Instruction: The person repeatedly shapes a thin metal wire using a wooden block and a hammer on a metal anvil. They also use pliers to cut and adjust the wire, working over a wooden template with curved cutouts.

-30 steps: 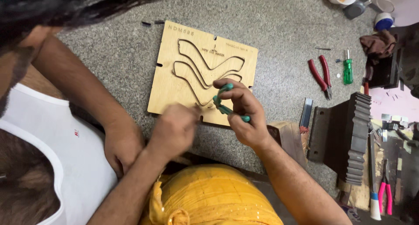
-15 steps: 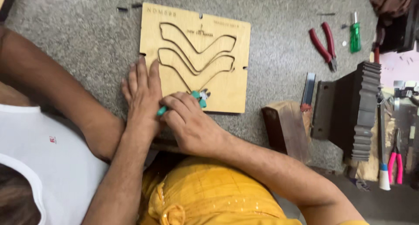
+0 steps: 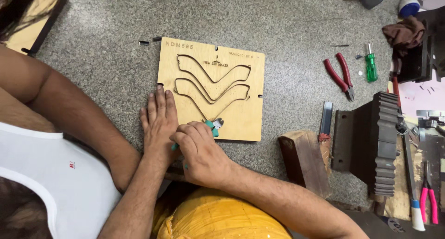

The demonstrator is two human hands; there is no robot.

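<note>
The board [image 3: 211, 88], a flat plywood die with wavy slots cut through it, lies on the speckled grey floor [image 3: 92, 72], and everything else sits around it. Since a moment ago the left hand [image 3: 158, 121] has come down from a loose fist and now lies flat, fingers straight and close together, pressing on the board's near left corner. The right hand [image 3: 200, 148] has dropped from mid-air above the board to its near edge; it stays closed around the green pliers [image 3: 212, 126], whose metal nose now touches the board at the low point of the lower slot. The two hands now lie side by side, touching, where a second ago they were apart.

Judging by this, the board is now being steadied by one hand while the tool works the metal strip in the slot, so the work has moved from positioning to actual pressing or seating at that point.

Right of the board, well apart, lie red pliers [image 3: 340, 77] and a green screwdriver [image 3: 371, 65]. Nearer, to the board's lower right, stand a wood block [image 3: 303, 155] and a dark ridged metal block [image 3: 371, 141]. Pink pliers [image 3: 429, 199] lie far to the right. Another person's arm [image 3: 65, 109] reaches in from the left of the board.
</note>
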